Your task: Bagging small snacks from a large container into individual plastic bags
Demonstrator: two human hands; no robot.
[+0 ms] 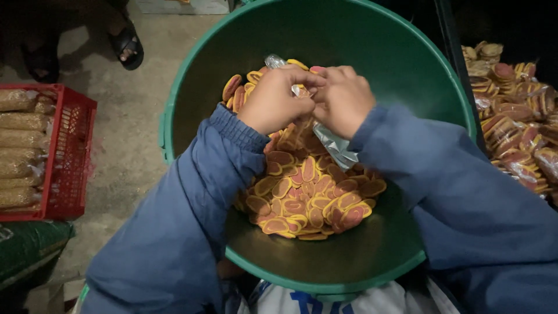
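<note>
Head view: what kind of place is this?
Probably a small snack packing workshop, not a home kitchen. A green tub holds loose oval biscuits, both hands work a clear plastic bag, bagged stacks lie at right, and a red crate holds filled packets.

Both arms wear blue padded jacket sleeves (174, 232) with ribbed knit cuffs (235, 131). The hands are bare. A white garment (360, 299) with blue print shows at the chest.

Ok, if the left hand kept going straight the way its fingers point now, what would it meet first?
The left hand points toward the right hand, so it would press into that hand and the clear plastic bag they both grip, above the oval snacks. Depth is hard to judge.
</note>
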